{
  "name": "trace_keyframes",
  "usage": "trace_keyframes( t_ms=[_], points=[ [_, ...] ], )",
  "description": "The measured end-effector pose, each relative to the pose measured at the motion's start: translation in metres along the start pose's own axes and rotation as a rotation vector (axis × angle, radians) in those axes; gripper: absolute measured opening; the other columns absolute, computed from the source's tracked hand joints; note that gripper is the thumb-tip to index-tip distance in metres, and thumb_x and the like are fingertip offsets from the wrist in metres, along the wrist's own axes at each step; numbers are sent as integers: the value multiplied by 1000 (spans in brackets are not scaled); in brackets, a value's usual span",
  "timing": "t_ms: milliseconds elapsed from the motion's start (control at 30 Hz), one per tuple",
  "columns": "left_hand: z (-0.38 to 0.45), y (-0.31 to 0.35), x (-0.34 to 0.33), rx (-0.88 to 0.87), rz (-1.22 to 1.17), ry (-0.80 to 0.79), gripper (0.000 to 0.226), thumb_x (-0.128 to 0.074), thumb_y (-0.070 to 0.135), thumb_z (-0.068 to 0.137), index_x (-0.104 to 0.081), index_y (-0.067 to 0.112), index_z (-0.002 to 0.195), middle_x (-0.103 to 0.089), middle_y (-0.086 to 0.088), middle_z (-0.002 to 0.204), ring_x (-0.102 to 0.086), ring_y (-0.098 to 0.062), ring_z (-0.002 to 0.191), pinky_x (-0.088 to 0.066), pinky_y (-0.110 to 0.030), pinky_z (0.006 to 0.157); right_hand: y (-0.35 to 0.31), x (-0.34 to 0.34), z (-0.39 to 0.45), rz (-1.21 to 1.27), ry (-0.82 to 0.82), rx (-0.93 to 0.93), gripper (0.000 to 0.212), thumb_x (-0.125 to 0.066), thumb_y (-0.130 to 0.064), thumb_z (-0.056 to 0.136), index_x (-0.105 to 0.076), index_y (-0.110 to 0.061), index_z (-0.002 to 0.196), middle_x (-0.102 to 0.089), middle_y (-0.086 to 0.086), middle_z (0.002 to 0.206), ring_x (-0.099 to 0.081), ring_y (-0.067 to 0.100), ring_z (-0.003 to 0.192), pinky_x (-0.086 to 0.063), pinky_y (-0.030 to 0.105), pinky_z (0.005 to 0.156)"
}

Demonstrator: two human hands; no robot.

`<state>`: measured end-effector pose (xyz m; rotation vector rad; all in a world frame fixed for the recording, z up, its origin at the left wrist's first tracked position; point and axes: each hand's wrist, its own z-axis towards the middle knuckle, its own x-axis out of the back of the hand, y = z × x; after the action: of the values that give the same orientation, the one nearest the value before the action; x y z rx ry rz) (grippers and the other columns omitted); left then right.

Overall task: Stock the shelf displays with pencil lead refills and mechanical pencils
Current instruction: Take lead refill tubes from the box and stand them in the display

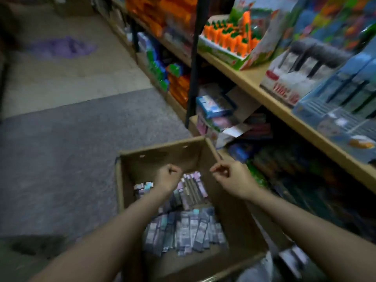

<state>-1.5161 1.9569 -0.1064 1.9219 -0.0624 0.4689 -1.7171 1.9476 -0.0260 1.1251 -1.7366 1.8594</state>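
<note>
An open cardboard box (pixel 162 157) sits on the floor below me, holding several small purple and grey stationery packs (pixel 183 231). My left hand (pixel 168 177) hovers over the box with its fingers curled into a fist, nothing visible in it. My right hand (pixel 230 178) hangs above the box's right wall, fingers curled, thumb and forefinger pinched together; whether something tiny sits between them is too blurred to tell. On the upper wooden shelf (pixel 250 78) at the right stand a white and red display box (pixel 295 82) and a blue display box (pixel 345 102) with dark slim items.
An orange and green display tray (pixel 227 45) stands further along the upper shelf. Lower shelves hold blue, pink and orange packs (pixel 215 106). A black upright post (pixel 193 64) divides the shelving. Grey carpet (pixel 61 159) and a purple bag (pixel 65 46) lie to the left.
</note>
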Motion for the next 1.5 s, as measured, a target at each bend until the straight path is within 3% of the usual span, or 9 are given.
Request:
trace_keyframes(
  t_ms=[100, 167, 367, 467, 667, 967, 1100, 1233, 1500],
  points=[
    [-16, -71, -8, 290, -96, 129, 23, -52, 2, 92, -67, 6, 76, -68, -24, 85, -63, -37, 85, -46, -36, 72, 27, -46, 4, 47, -90, -197, 16, -62, -3, 85, -74, -12, 90, -73, 6, 86, -65, 13, 77, -51, 28, 74],
    [-24, -98, -14, 383, -118, 160, 16, -55, 3, 91, -69, 1, 84, -69, -27, 94, -64, -39, 92, -50, -39, 77, 42, -70, 7, 55, -121, -281, 15, -62, -8, 87, -74, -16, 91, -73, 4, 88, -65, 15, 80, -51, 27, 73],
    [-18, -124, -29, 457, -15, 217, 21, -72, 11, 84, -56, 21, 74, -64, 2, 79, -57, -18, 80, -39, -22, 74, 77, -132, 10, 8, -234, -379, 13, -58, -13, 88, -70, -18, 91, -70, 0, 91, -61, 13, 83, -42, 16, 69],
    [-4, -122, -38, 422, 0, 268, 18, -75, 10, 81, -63, 12, 95, -65, -4, 93, -60, -20, 87, -44, -25, 78, 87, -155, 17, 8, -311, -369, 25, -76, -21, 82, -68, -16, 105, -62, -8, 83, -60, 9, 83, -47, 19, 78],
    [23, -128, -52, 355, 79, 310, 35, -76, 18, 81, -60, 12, 112, -64, -4, 112, -59, -21, 104, -45, -26, 84, 96, -190, 23, -163, -418, -317, 50, -89, -37, 61, -53, -30, 95, -58, -10, 95, -54, 11, 90, -51, 31, 76],
    [40, -126, -62, 316, 179, 349, 39, -75, 15, 82, -55, 13, 114, -59, -6, 117, -57, -22, 109, -50, -40, 93, 104, -200, 30, -69, -345, -299, 42, -85, -14, 67, -57, -23, 97, -63, -4, 100, -58, 19, 99, -51, 42, 86],
    [45, -126, -62, 336, 127, 322, 38, -77, 11, 79, -54, 14, 109, -63, -5, 105, -61, -22, 99, -52, -37, 87, 100, -194, 32, 128, -260, -299, 31, -75, -2, 78, -55, -17, 97, -56, -8, 86, -60, 13, 83, -55, 31, 75],
    [46, -129, -66, 379, 100, 277, 39, -76, 9, 80, -54, 15, 112, -62, -6, 99, -62, -24, 94, -54, -42, 86, 98, -184, 42, 282, -129, -417, 34, -76, 1, 78, -59, -13, 104, -58, -9, 82, -56, 1, 72, -45, 6, 59],
    [47, -125, -67, 379, 120, 238, 16, -63, 13, 91, -57, 14, 105, -63, -6, 101, -63, -23, 94, -54, -33, 79, 103, -171, 45, 293, -14, -470, 14, -74, -11, 84, -63, -16, 92, -67, -1, 81, -63, 3, 70, -50, 12, 62]
  ],
)
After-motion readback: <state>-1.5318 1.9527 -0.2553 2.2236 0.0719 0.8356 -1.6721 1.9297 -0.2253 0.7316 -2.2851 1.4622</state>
